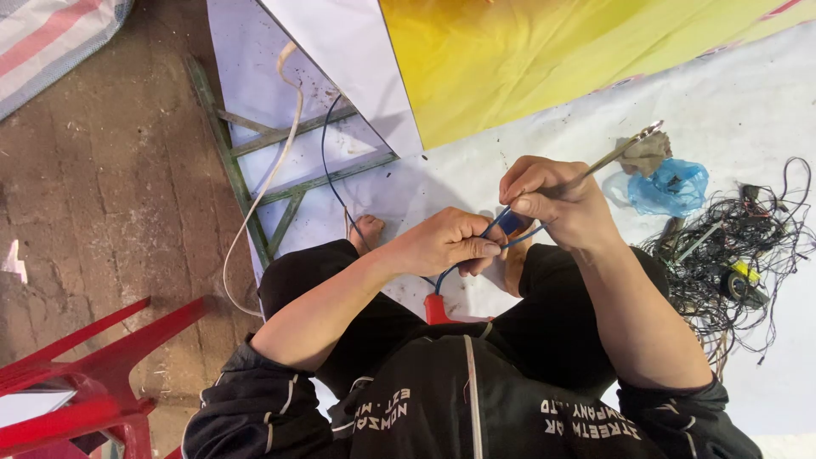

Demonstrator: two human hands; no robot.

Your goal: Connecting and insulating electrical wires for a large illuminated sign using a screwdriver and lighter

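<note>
My left hand (446,242) pinches a thin blue wire (327,161) that loops away over the white sheet (476,170). My right hand (557,200) grips a slim metal tool (625,149) whose shaft points up and to the right. Between the two hands sits a small blue part (512,223), held at my right fingertips and touching the wire. Both hands hover above my lap, with my bare feet just below them.
A tangle of dark wires (735,251) and a blue plastic bag (671,187) lie at the right. A yellow sheet (544,51) covers the top. A green metal frame (246,161), a cream cord (272,178) and a red plastic chair (93,374) are at the left. A red object (438,310) pokes out near my knees.
</note>
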